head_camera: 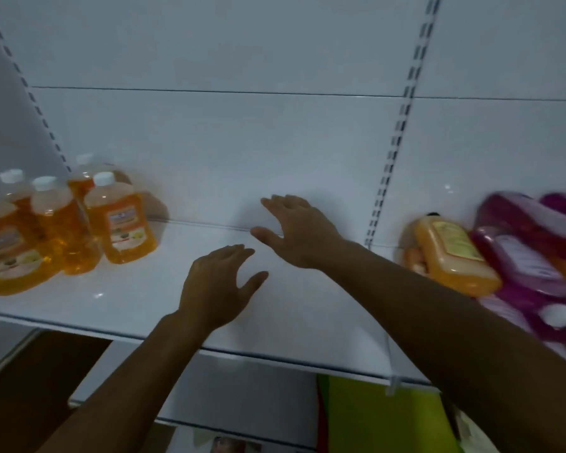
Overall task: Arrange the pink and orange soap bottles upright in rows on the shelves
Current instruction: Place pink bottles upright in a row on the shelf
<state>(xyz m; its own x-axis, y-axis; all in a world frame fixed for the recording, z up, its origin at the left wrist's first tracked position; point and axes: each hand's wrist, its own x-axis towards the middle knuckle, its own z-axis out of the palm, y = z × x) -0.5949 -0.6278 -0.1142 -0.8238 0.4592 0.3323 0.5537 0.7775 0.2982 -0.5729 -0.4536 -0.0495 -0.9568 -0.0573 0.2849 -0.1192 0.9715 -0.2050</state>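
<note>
1. Your left hand [218,286] and right hand [299,232] hover spread wide, holding nothing, over the shelf [151,299].
2. Upright orange bottles [120,220] stand far left; toppled pink bottles [530,256] lie right.
3. Labels are too blurred to read.

We see orange soap bottles [79,220] upright at left end of shelf [183,308]: clear bodies, orange liquid, white caps, paper labels, clustered close in short rows. At right, past upright post, we find opaque orange bottle [451,259] on its side, label up, dark cap toward back wall. Just beside it, pink soap bottles [530,256] heaped on their sides, overlapping, blurred; one white cap faces us near front edge.
</note>
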